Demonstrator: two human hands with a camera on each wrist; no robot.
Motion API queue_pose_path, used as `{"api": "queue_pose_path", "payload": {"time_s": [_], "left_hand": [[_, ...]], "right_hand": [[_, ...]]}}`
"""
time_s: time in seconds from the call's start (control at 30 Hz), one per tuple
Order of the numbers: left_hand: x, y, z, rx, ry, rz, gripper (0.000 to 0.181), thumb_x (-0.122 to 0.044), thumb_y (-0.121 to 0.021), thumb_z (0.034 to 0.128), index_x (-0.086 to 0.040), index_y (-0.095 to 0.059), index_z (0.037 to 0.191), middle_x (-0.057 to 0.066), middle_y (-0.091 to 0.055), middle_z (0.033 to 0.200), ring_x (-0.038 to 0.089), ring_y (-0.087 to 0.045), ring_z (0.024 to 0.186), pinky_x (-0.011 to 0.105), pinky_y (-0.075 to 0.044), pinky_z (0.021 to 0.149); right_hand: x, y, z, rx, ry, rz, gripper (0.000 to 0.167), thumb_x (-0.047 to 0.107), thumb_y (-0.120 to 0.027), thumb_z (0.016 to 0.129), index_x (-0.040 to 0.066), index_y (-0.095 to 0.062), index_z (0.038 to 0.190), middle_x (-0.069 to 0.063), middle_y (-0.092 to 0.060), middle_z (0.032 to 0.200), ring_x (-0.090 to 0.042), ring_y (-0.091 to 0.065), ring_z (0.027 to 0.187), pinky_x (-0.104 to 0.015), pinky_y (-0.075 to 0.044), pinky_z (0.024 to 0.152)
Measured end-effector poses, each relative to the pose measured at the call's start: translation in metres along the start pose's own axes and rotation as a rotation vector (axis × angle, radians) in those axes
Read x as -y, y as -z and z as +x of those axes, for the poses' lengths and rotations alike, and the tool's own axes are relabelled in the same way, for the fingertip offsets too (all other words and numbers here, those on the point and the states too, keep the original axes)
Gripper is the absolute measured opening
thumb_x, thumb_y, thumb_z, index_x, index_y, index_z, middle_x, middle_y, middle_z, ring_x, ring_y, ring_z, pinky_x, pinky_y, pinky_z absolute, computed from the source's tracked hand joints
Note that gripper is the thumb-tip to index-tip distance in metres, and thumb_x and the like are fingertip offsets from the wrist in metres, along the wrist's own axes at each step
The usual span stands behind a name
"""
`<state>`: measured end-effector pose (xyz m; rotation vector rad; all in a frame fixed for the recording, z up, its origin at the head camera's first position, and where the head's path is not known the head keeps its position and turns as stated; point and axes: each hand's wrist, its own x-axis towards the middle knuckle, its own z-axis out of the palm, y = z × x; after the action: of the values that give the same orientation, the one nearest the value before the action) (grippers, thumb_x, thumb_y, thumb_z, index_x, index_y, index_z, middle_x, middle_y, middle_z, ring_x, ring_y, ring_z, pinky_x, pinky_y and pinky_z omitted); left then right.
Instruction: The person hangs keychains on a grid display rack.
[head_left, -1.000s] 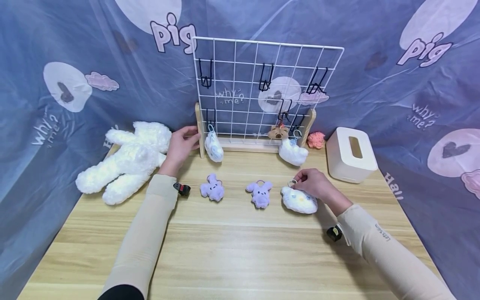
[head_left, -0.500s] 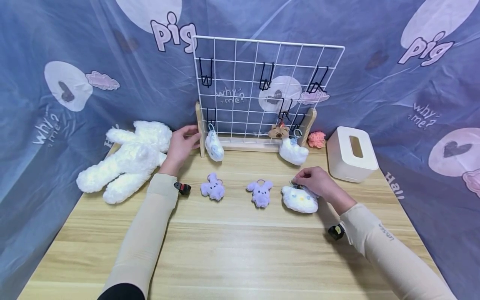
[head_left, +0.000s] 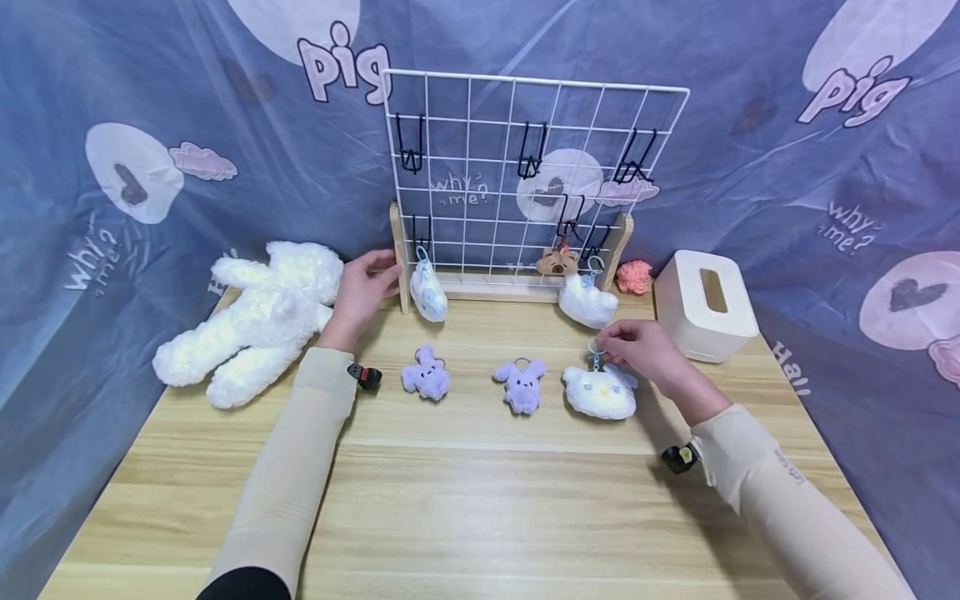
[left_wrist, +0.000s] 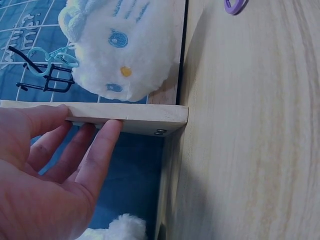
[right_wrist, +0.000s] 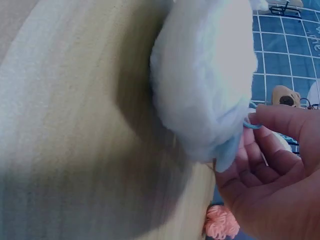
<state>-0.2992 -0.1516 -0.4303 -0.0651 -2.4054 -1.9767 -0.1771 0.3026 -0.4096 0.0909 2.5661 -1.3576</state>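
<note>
My right hand (head_left: 637, 354) pinches the ring of a white plush keychain (head_left: 600, 394) between thumb and fingertips. The plush hangs upright by its blue chain, low over the table, its face with blue eyes and yellow nose toward me. Close up in the right wrist view, the white plush (right_wrist: 205, 75) partly hides the hand (right_wrist: 275, 165). At the rack's left side, my left hand (head_left: 362, 296) rests its fingertips against the wooden post (head_left: 401, 262). In the left wrist view, the thumb and fingers of that hand (left_wrist: 65, 165) touch the post (left_wrist: 150, 113) without wrapping round it.
The white wire rack (head_left: 491, 196) carries black hooks, a white plush (head_left: 429, 296) at left, and a brown bear (head_left: 557, 262) and another white plush (head_left: 587, 302) at right. Two purple plushes (head_left: 426, 377) lie in front. A large white plush (head_left: 262, 321) and tissue box (head_left: 705, 307) flank the rack.
My right hand has moved up and slightly right, lifting the ring; the chain has stretched and the white plush has tipped upright. My left hand has stayed at the post.
</note>
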Motion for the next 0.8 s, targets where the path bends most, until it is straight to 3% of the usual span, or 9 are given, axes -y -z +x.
{"api": "queue_pose_path", "payload": {"time_s": [0.13,0.3,0.63,0.8], "left_hand": [[0.001,0.0,0.0,0.002,-0.001,0.003,0.039,-0.01,-0.066,0.1133,0.001,-0.065,0.151,0.025,-0.066,0.147,0.034,-0.072,0.124,0.032,-0.073,0.098],[0.0,0.0,0.0,0.002,-0.003,0.004,0.04,-0.011,-0.066,0.1137,0.001,-0.065,0.152,0.026,-0.065,0.148,0.033,-0.072,0.125,0.034,-0.073,0.1],[-0.001,0.0,0.001,0.002,0.001,0.004,0.04,-0.011,-0.067,0.1133,0.001,-0.065,0.152,0.025,-0.066,0.148,0.035,-0.072,0.127,0.037,-0.072,0.103],[0.001,0.0,0.002,-0.005,0.006,0.004,0.041,-0.011,-0.067,0.1128,0.001,-0.065,0.152,0.025,-0.067,0.148,0.031,-0.073,0.121,0.037,-0.073,0.101]], "right_hand": [[-0.002,0.003,-0.003,-0.012,0.035,0.019,0.032,0.016,-0.067,0.113,-0.01,-0.072,0.129,0.001,-0.08,0.099,-0.004,-0.072,0.084,-0.018,-0.065,0.077],[0.003,0.008,-0.009,-0.036,0.085,0.04,0.034,0.02,-0.069,0.113,-0.009,-0.07,0.132,0.009,-0.079,0.1,-0.004,-0.073,0.087,-0.016,-0.064,0.084],[0.019,0.017,-0.019,-0.072,0.17,0.034,0.032,0.016,-0.066,0.114,-0.01,-0.07,0.131,0.02,-0.075,0.099,-0.001,-0.075,0.091,-0.017,-0.068,0.085],[0.024,0.019,-0.021,-0.081,0.178,0.024,0.031,0.016,-0.067,0.113,-0.009,-0.071,0.131,0.014,-0.076,0.104,-0.001,-0.075,0.092,-0.017,-0.068,0.086]]}}
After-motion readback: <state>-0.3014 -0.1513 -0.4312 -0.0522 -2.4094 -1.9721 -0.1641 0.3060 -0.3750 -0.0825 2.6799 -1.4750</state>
